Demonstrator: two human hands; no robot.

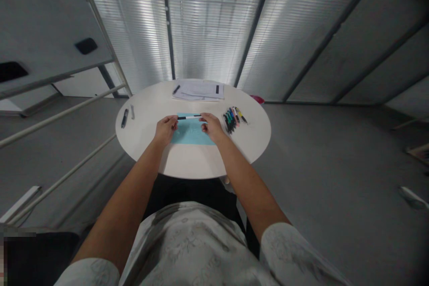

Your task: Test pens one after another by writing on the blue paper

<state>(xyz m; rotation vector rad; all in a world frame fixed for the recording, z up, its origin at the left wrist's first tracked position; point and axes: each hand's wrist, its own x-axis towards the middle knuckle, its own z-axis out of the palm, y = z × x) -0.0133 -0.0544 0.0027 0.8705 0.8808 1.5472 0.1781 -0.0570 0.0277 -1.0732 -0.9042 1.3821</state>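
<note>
Both hands pinch one marker (188, 117) level above the blue sheet (191, 134) near the round table's (187, 165) middle: left hand (165, 129) on its dark end, right hand (212, 127) on the pale end. A sudden tug could fling the marker toward the row of coloured markers (233, 119) by the right edge.

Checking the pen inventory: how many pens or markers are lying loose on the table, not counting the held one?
About 7, though small and blurred: roughly five in the coloured row right of the right hand, one dark pen at the left edge, one by the papers.

office meeting room: frosted glass partitions (208, 31), whiteboard (40, 22), round table (150, 103).
</note>
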